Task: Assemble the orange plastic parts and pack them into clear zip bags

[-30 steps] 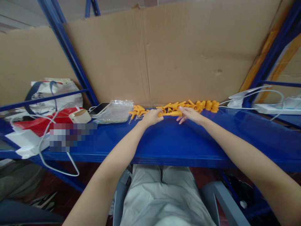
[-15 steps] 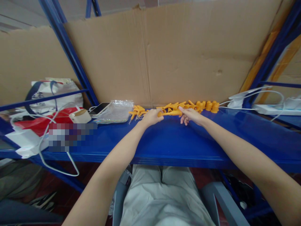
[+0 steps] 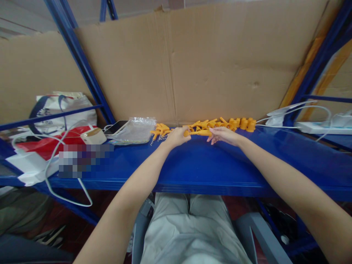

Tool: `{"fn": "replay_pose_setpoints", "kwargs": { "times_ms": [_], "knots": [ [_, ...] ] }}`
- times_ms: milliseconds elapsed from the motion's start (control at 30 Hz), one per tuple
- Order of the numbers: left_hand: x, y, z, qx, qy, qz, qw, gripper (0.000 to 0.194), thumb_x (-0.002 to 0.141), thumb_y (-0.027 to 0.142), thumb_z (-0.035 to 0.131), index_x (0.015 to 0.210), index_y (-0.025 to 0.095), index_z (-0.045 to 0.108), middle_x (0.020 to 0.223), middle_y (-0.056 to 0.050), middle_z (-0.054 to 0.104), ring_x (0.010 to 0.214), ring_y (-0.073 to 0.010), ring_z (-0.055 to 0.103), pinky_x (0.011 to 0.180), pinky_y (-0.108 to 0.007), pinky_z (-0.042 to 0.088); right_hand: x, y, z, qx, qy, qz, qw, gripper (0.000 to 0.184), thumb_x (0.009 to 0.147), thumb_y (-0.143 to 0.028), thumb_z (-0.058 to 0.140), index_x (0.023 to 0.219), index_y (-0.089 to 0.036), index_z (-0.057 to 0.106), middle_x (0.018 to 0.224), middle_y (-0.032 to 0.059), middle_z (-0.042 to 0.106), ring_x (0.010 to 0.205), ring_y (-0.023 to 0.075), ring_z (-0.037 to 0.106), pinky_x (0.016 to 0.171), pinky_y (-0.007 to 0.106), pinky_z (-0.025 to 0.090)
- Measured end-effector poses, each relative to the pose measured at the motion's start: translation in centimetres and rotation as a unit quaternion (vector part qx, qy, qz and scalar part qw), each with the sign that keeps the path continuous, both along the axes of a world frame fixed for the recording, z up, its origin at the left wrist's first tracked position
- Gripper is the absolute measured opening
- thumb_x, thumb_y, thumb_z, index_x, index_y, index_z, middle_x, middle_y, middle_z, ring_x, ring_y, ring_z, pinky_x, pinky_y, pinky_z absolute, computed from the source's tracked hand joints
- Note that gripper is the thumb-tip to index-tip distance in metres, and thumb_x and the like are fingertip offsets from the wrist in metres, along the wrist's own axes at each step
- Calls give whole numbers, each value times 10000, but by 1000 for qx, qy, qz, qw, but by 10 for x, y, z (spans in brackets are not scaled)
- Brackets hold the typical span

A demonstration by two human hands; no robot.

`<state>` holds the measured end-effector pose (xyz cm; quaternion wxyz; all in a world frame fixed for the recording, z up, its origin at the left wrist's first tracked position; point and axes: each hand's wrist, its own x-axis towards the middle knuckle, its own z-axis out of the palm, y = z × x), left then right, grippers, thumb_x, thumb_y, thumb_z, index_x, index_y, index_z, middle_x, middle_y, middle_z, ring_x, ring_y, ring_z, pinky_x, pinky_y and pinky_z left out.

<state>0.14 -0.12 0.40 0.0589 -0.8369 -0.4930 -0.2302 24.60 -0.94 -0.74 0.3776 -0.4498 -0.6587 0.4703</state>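
Note:
My left hand [image 3: 176, 137] is closed around one end of a yellow plastic corkscrew [image 3: 201, 132], which lies sideways just above the blue shelf. At its other end my right hand [image 3: 224, 135] pinches it with thumb and forefinger, the remaining fingers loosely bent. Left of my left hand lie several yellow corkscrew handles [image 3: 161, 129] with metal spirals. Behind and beside my right hand runs a row of yellow hollow parts [image 3: 213, 124], some with slanting arms. Several yellow cup-like pieces [image 3: 250, 125] stand upright at its right end.
A tall cardboard sheet [image 3: 206, 66] backs the blue shelf [image 3: 198, 165]. To the left are a clear plastic bag [image 3: 137, 131], a phone [image 3: 117, 126], a white adapter [image 3: 93, 136], a red bag [image 3: 41, 146] and loose white cables. A power strip [image 3: 316, 127] lies far right.
My right hand has turned slightly and its fingers have straightened and shifted a little left along the corkscrew. My left hand stays nearly where it was.

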Motion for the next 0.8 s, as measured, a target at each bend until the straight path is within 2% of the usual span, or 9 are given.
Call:
{"fn": "replay_pose_setpoints", "kwargs": {
  "times_ms": [133, 267, 333, 400, 467, 500, 667, 800],
  "knots": [
    [0, -1, 0, 0, 0, -10, 1000, 330, 817, 243, 599, 1134, 189, 669, 958, -75, 744, 893, -216, 689, 768, -268, 495, -5, 0, 1, -2, -16, -34, 999, 479, 956, -558, 460, 752, -146, 597, 652, 115, 707, 471, 135, 615, 532, 263, 532],
    [0, -2, 2, -1, -3, 0, 1000, 329, 814, 237, 602, 1130, 180, 670, 932, -80, 743, 881, -226, 688, 768, -283, 497, -3, 3, 0, -10, -30, -16, 999, 527, 950, -620, 403, 819, -154, 611, 710, 117, 726, 490, 131, 629, 451, 219, 483],
    [0, -3, 3, -2, 0, 9, 1000, 327, 815, 239, 600, 1129, 181, 670, 912, -77, 742, 873, -229, 688, 765, -288, 498, 1, 4, -1, -11, -34, -2, 999, 426, 934, -576, 499, 946, -167, 617, 865, 115, 749, 565, 132, 666, 455, 203, 489],
    [0, -3, 4, -3, 6, 16, 1000, 331, 815, 240, 599, 1133, 180, 670, 903, -77, 742, 867, -230, 688, 759, -290, 498, 4, 4, -1, 3, -39, 2, 999, 341, 876, -439, 664, 1108, -200, 593, 1041, 100, 733, 659, 128, 696, 501, 195, 517],
    [0, -3, 3, -1, 9, 18, 1000, 331, 813, 241, 602, 1130, 178, 672, 903, -80, 742, 867, -232, 688, 753, -289, 496, 7, 4, -1, 26, -37, 0, 999, 440, 808, -299, 751, 1197, -231, 557, 1129, 81, 700, 713, 120, 704, 547, 198, 538],
    [0, -2, 3, 0, 8, 18, 1000, 327, 809, 241, 606, 1123, 178, 674, 903, -80, 742, 867, -231, 688, 749, -286, 495, 8, 4, -2, 35, -34, -1, 999, 456, 791, -262, 759, 1198, -234, 555, 1131, 75, 694, 717, 116, 702, 558, 201, 542],
    [-2, 1, 1, 10, -2, 0, 1000, 298, 798, 259, 641, 1084, 183, 677, 895, -64, 739, 841, -208, 681, 731, -266, 482, 5, 2, -2, 45, -28, -9, 999, 299, 792, -242, 745, 1038, -182, 586, 979, 64, 710, 671, 113, 684, 548, 206, 524],
    [-3, 3, 0, 10, -21, -9, 1000, 292, 824, 364, 660, 1043, 171, 676, 878, -71, 731, 817, -209, 675, 724, -275, 473, 3, 1, 0, 46, -25, -8, 999, 264, 796, -241, 743, 1005, -181, 592, 920, 55, 721, 649, 114, 677, 538, 203, 518]
  ]
}}
